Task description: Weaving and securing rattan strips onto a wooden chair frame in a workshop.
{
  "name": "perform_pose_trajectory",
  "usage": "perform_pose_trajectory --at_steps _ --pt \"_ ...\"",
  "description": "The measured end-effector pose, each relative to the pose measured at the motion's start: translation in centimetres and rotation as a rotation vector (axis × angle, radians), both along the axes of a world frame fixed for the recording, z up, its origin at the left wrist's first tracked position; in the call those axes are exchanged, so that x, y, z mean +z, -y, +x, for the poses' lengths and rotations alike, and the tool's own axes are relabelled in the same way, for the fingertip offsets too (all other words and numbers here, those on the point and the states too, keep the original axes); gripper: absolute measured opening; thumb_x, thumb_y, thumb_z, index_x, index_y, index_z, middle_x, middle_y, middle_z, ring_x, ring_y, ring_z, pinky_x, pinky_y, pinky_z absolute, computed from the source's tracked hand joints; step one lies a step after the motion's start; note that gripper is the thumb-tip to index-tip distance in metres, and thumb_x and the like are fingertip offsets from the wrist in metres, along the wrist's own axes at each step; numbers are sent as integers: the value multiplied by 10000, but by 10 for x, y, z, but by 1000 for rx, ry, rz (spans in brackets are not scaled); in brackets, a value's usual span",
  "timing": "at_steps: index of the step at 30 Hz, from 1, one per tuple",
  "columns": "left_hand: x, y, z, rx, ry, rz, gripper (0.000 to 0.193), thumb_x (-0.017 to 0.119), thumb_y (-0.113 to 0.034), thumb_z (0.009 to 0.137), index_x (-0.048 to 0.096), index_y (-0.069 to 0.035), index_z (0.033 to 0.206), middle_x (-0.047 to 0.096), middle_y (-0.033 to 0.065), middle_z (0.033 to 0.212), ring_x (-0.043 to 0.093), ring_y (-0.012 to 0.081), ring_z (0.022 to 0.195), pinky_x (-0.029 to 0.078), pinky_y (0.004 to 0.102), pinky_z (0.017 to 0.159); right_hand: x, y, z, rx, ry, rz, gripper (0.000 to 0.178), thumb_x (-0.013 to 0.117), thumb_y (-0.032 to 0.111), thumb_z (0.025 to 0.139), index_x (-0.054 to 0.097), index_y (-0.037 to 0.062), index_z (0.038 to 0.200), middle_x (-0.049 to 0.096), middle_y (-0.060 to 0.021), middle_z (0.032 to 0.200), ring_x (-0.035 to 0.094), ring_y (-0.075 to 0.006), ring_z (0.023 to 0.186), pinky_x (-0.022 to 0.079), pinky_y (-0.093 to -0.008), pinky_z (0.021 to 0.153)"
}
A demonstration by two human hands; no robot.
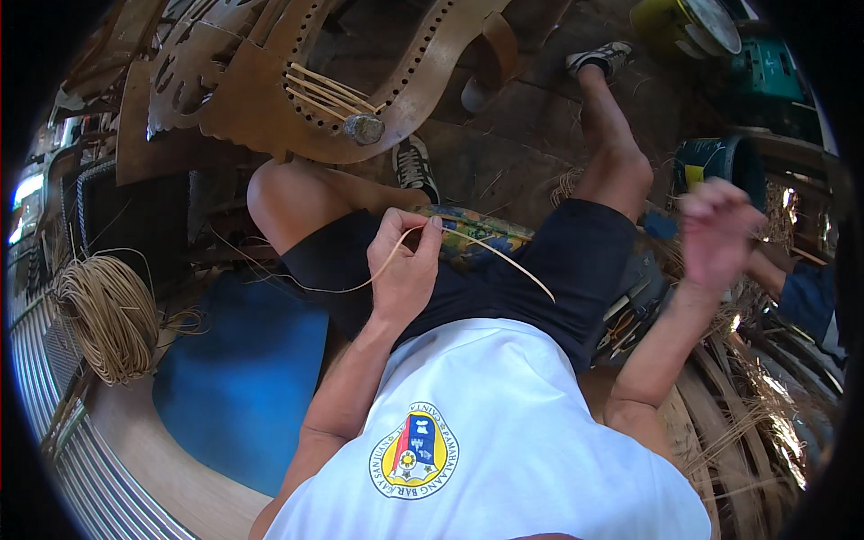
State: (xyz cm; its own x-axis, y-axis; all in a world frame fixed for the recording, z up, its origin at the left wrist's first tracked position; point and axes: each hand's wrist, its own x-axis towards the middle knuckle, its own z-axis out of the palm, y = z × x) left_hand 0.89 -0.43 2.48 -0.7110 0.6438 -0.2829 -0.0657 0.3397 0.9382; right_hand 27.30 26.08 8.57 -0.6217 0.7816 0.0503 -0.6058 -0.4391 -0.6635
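Note:
My left hand (405, 267) is closed, pinching a thin cane strip (499, 255) between thumb and fingers above my lap. One end of the strip curves off to the right over my shorts; another length loops down and trails left past my knee. My right hand (717, 236) is raised far out to the right, near a dark green bucket (733, 166). Motion smears its fingers, and no object shows clearly in it. Ahead stands a curved wooden frame (418, 85) edged with rows of small holes. Several pale cane lengths (328, 90) cross it beside a grey rounded lump (364, 129).
A large coil of cane (108, 315) lies at the left beside a blue sheet (243, 378). Hand tools (621, 328) sit by my right thigh. At the right are a blue-clothed person's limb (768, 272) and loose strips (738, 432). A yellow bucket (661, 25) stands far right.

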Motion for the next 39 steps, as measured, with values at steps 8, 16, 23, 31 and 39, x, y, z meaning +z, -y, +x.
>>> perform_pose_trajectory --at_steps 8,16,23,31,39 --pt "0 0 0 -73 -520 121 107 689 -30 944 589 7 929 644 87 895 597 125 753 498 248 673 -70 88 -83 693 762 -26 466 472 437 1068 626 39 1256 701 -65 1041 634 -106 872 494 -254 793" --pt "-2 10 -9 -40 -465 2 121 707 -60 942 600 -7 919 642 70 870 591 112 734 490 242 657 -45 81 -78 839 1037 540 158 627 164 975 698 24 992 671 -25 719 608 -88 633 473 -258 594" --pt "2 11 -30 -20 -280 264 49 676 4 953 631 -3 972 682 56 950 620 91 849 506 225 771 -35 -3 24 -342 1506 651 272 600 200 1021 651 24 1222 675 -79 1091 644 -169 1012 508 -334 927" --pt "26 10 -18 -370 -354 380 99 718 47 865 698 -29 925 713 92 951 687 186 872 550 284 754 -38 124 -103 617 487 -237 347 564 273 1050 571 29 1297 669 -105 1068 643 -171 933 494 -278 813" --pt "20 12 -27 -283 264 550 92 765 -4 858 699 -39 912 692 104 916 655 184 839 535 291 767 -35 115 -87 712 375 -291 264 632 257 1011 636 4 1084 572 -10 751 457 -67 604 339 -203 528"
